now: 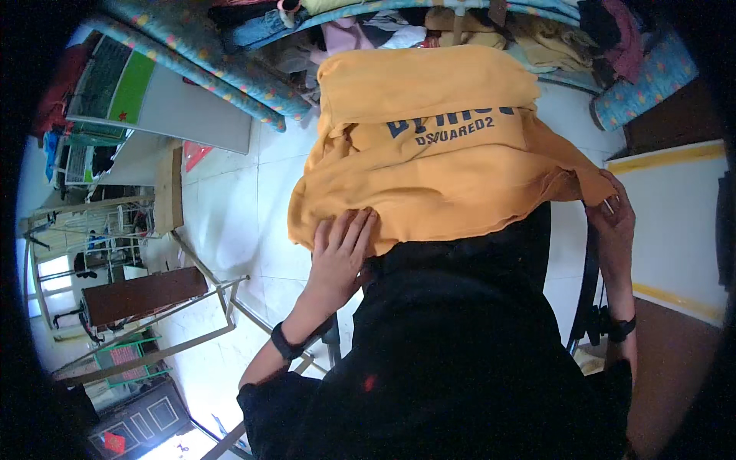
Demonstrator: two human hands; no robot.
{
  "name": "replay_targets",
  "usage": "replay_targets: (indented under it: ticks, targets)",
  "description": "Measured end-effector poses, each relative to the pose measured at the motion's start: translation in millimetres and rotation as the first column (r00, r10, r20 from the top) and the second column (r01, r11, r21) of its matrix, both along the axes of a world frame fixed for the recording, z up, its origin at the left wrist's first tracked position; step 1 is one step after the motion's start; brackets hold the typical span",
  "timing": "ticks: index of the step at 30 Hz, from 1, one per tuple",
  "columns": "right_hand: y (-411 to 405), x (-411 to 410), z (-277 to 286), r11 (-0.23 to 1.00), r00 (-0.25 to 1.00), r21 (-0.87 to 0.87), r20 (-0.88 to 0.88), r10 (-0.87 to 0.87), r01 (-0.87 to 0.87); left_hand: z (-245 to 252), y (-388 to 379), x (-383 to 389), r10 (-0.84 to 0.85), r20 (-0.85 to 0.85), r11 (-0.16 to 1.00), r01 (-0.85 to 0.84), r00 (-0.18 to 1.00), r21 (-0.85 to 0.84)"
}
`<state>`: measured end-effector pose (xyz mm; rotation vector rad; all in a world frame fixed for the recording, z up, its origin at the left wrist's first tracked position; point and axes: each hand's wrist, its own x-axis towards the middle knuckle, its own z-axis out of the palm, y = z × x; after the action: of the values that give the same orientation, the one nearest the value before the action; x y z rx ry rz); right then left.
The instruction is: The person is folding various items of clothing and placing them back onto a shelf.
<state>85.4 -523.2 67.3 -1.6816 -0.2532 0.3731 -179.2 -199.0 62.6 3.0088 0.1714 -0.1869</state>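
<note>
A yellow-orange garment (425, 178), seemingly a sweatshirt with dark printed lettering, lies spread over my lap, its far part folded over above the print. My left hand (346, 233) rests on its near left edge with fingers together on top; the thumb is mostly hidden. At the right, my right hand (612, 210) grips the garment's drawn-out right corner between thumb and fingers. The cloth is raised and creased near that corner. Black bands circle both wrists.
Piled clothes (391, 29) lie beyond the garment behind a curved blue patterned rim. A blue patterned roll (647, 86) is at the upper right. A white panel with yellow tape (673, 218) stands right. Metal frames (233, 305) and a brown board (144, 296) are at left.
</note>
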Motion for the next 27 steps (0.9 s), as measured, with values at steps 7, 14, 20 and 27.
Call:
replay_targets:
  ticks: [7, 14, 20, 27]
  targets:
    - [-35.6, 17.3, -16.8, 0.827, 0.868, -0.553, 0.454, 0.203, 0.096, -21.9, 7.5, 6.2, 0.017, 0.129, 0.975, -0.045, 0.991, 0.217]
    - [-28.5, 24.3, 16.1, 0.884, 0.583, -0.439, 0.764, 0.276, 0.157, -12.0, 53.4, -1.8, 0.131, 0.304, 0.989, -0.102, 0.943, -0.110]
    - [-44.7, 35.5, 4.2, 0.974, 0.791, -0.228, 0.595, 0.142, -0.003, 32.6, 90.5, -21.8, 0.225, 0.446, 0.945, -0.082, 0.866, -0.317]
    - [-104.5, 45.5, 15.5, 0.681, 0.578, -0.566, 0.388, 0.718, -0.465, 109.9, 108.3, -87.2, 0.114, -0.080, 0.767, -0.139, 0.990, -0.626]
